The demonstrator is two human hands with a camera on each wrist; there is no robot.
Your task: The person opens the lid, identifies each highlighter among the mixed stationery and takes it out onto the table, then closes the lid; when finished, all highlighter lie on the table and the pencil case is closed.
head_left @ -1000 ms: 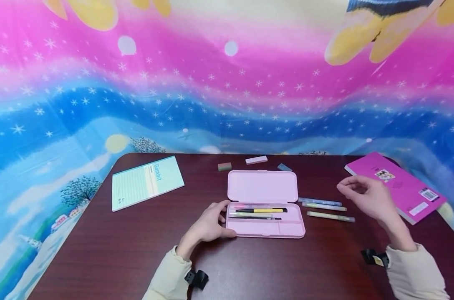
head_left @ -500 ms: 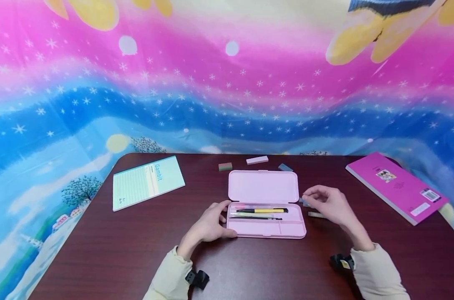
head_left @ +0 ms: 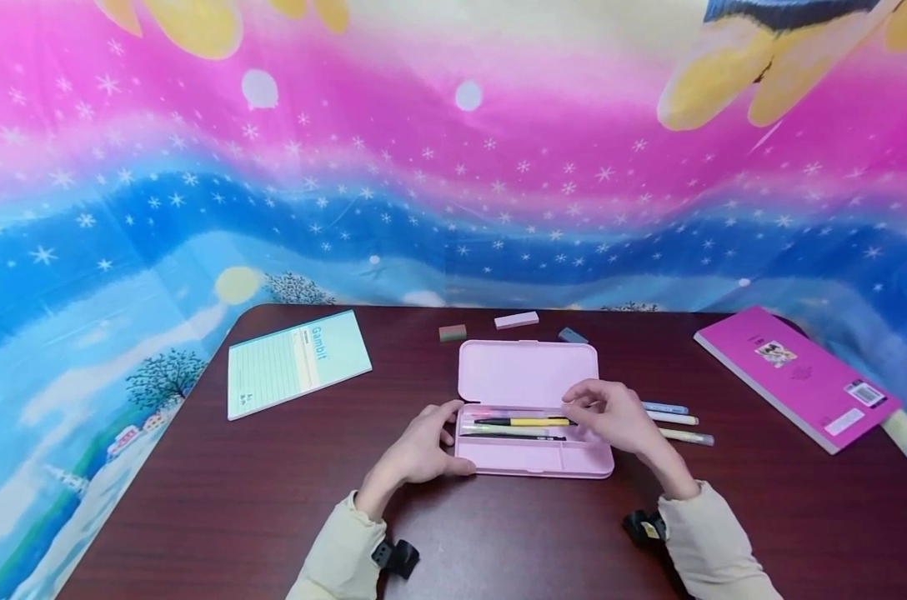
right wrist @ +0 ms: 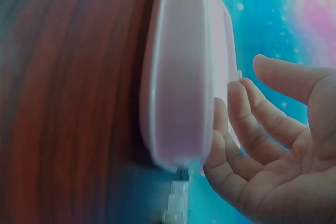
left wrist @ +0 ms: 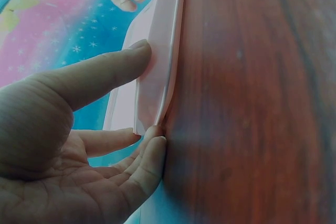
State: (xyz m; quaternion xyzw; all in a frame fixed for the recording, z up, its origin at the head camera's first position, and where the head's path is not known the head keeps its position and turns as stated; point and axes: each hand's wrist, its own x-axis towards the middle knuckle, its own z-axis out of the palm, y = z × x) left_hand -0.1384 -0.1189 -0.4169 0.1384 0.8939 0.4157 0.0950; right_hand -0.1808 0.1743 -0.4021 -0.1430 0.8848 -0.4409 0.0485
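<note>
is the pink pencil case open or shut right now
The pencil case is open: in the head view its lid is swung back, leaving the yellow-and-black pen inside exposed.

Spread Across a Reddish-Brown Table

An open pink pencil case lies near the middle; a pale green notebook sits at left, a magenta book at right; three small blocks line up behind; three pens, partly hidden, lie just right.
</note>
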